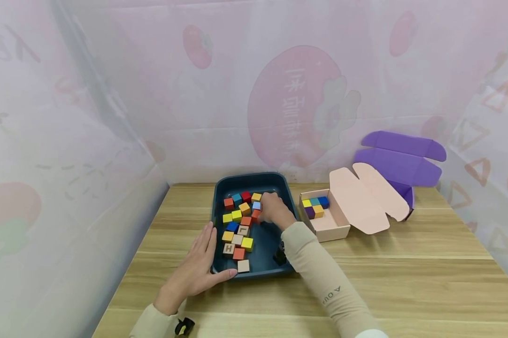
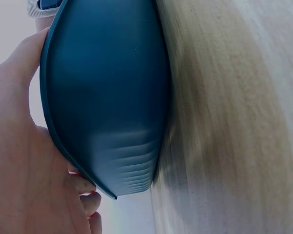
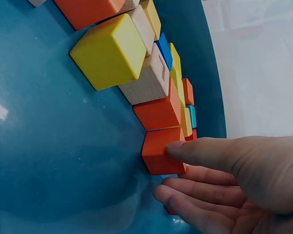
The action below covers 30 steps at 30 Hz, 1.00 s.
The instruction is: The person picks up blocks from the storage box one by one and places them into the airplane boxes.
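A dark blue tray (image 1: 268,270) holds many coloured wooden cubes, mostly in its left half. My left hand (image 1: 201,265) lies along its left side with straight fingers, the thumb over the near-left corner. In the left wrist view, the left hand (image 2: 27,146) rests against the rim of the tray (image 2: 102,83). My right hand (image 1: 275,210) reaches into the tray. In the right wrist view, the right hand (image 3: 234,180) pinches an orange cube (image 3: 161,152), thumb on one face and fingers at its edge. Beside it are another orange cube (image 3: 158,112) and a yellow cube (image 3: 107,53).
Right of the tray stands an open pale pink box (image 1: 332,234) with several cubes at its left side, including an orange cube (image 1: 318,211). An open purple box (image 1: 399,164) is behind it. A patterned curtain (image 1: 220,117) hangs behind the wooden table (image 1: 427,281).
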{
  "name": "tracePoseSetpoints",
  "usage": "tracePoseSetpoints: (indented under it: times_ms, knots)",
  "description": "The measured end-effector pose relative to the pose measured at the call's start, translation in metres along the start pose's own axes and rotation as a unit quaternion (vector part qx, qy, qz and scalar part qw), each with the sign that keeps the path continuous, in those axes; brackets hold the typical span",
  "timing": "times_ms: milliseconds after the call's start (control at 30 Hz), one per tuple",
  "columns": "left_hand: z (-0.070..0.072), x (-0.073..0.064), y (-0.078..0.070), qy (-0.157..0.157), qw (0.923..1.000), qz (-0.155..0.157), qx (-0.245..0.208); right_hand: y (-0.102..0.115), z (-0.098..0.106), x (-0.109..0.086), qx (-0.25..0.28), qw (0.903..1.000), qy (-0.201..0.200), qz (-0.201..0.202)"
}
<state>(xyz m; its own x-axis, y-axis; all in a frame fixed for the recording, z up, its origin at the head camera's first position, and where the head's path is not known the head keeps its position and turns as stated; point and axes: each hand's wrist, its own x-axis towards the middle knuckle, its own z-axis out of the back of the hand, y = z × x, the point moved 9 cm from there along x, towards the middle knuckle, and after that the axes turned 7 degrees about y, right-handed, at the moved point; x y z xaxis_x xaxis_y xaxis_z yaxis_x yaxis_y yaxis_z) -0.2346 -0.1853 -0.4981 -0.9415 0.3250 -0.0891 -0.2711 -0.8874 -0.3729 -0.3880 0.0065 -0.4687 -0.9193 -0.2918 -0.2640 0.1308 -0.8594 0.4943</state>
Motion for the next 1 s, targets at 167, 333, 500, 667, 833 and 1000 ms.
tracePoseSetpoints:
  times_ms: [167, 333, 500, 667, 833, 1000]
  knots:
    - [0.0, 0.0, -0.001, 0.002, 1.0, -0.001, 0.002, 0.0, 0.004, -0.001, -0.004, 1.0, 0.002, 0.002]
    - [0.001, 0.0, -0.001, 0.002, 1.0, -0.002, 0.006, 0.005, 0.015, -0.008, -0.014, 0.9997, -0.003, 0.018]
    - [0.003, -0.001, -0.002, 0.0, 0.9999, -0.002, 0.011, 0.011, 0.034, -0.024, -0.024, 0.998, -0.024, 0.054]
    - [0.003, -0.001, -0.003, 0.001, 0.9999, -0.001, 0.012, 0.005, 0.05, -0.041, -0.011, 0.9965, -0.053, 0.064]
    - [0.003, 0.001, -0.005, -0.005, 0.9999, -0.001, 0.014, -0.011, 0.069, -0.054, -0.006, 0.9959, -0.078, 0.046]
    - [0.003, 0.001, -0.006, -0.008, 0.9999, -0.003, 0.013, -0.035, 0.087, -0.07, 0.022, 0.9936, -0.108, 0.028]
